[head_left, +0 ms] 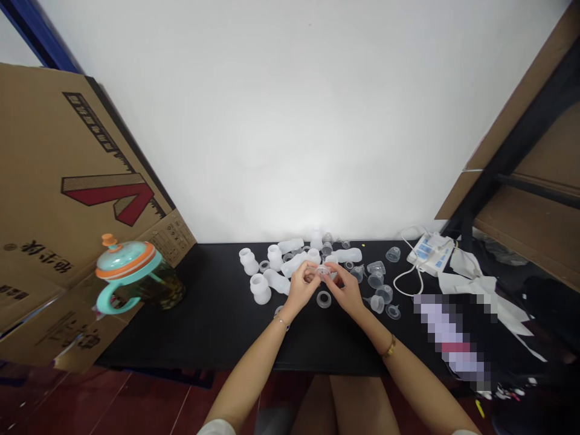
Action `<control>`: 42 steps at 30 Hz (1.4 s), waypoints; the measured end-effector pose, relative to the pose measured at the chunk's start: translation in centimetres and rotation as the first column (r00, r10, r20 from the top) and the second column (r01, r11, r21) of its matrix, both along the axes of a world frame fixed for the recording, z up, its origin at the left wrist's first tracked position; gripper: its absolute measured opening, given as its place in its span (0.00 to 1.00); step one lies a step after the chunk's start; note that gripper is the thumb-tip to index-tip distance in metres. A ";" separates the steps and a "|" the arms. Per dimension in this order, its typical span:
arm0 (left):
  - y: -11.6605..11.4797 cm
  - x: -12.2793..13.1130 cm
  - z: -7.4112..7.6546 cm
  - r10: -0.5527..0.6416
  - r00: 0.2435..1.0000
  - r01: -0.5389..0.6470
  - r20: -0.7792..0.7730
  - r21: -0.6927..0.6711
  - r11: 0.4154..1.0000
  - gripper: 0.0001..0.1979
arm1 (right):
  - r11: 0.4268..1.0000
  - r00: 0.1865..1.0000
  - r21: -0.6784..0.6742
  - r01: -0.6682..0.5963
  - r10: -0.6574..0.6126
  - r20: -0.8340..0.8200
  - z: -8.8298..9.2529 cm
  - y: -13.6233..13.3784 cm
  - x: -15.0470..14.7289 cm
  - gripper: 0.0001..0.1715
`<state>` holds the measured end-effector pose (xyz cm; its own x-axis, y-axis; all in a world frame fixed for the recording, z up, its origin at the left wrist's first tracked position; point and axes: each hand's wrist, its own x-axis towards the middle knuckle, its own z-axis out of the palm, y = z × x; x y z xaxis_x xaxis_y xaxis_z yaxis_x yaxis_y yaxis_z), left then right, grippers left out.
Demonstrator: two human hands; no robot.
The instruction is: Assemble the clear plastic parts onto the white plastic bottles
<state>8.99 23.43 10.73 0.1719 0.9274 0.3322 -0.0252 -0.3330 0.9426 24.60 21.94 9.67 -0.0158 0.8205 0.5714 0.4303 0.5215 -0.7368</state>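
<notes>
Over the black table, my left hand (304,284) and my right hand (343,288) meet, fingertips closed on a small translucent round piece (322,270); it looks like a ring or cap, partly covered by my fingers. Just below it a translucent ring (324,299) lies flat on the table. Milky-white baby-bottle-like bodies stand or lie to the left, among them an upright one (260,289) and a tipped one (277,281). On the right are several clear cups (376,278) and a loose clear disc-shaped piece (393,312).
A pitcher with a teal and orange lid (129,261) stands at left before a large cardboard box (54,181). On the right lie a white power strip (430,254) with a cable, torn white paper (471,287) and a pixelated item (453,341). A white wall (294,121) rises behind the black table (217,338).
</notes>
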 end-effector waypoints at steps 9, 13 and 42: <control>0.0 -0.4 0.3 -0.069 0.996 0.072 -0.058 0.045 0.996 0.14 | 0.999 0.999 0.012 0.034 -0.034 -0.006 0.1 0.0 0.0 0.16; 0.1 -0.2 0.1 -0.049 0.996 0.054 -0.071 0.062 0.997 0.14 | 0.999 0.999 0.020 0.031 -0.031 0.010 0.1 0.0 0.1 0.16; 0.1 0.1 -0.4 0.101 0.984 -0.089 -0.150 0.084 0.992 0.09 | 0.999 0.998 -0.010 0.031 -0.031 0.053 -0.1 0.1 -0.2 0.14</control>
